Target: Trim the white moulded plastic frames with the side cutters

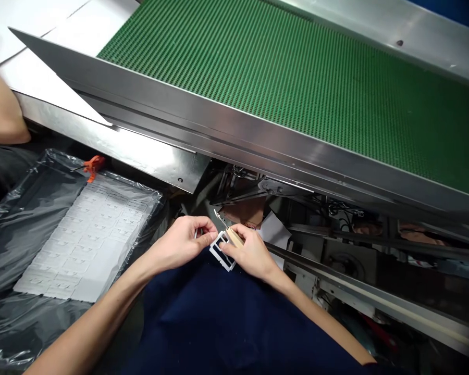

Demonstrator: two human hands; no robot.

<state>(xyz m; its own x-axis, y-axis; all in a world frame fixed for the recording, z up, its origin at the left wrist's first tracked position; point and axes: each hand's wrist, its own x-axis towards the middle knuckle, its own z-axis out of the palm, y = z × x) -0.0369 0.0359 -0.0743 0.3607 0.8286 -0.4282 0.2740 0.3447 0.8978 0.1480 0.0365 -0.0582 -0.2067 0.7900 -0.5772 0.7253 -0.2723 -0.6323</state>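
Observation:
In front of the dark blue apron (219, 317), a small white plastic frame (222, 256) with rectangular openings is held between both hands. My left hand (185, 240) is closed, its thumb and index finger pinching at the frame's upper left corner. Closed too, my right hand (252, 252) grips the frame's right side with the thumb over it. The same hand also holds a slim tool with a beige handle (235, 238) and a thin metal end pointing up and left. Whether that end is a blade cannot be made out.
A green ribbed conveyor belt (258, 67) runs behind a metal side rail (219, 122). At left, a plastic-lined bin (8, 250) holds a white sheet of moulded parts (82, 239), with an orange clip (94, 166) on its rim. Another person's arm (3, 109) is at far left.

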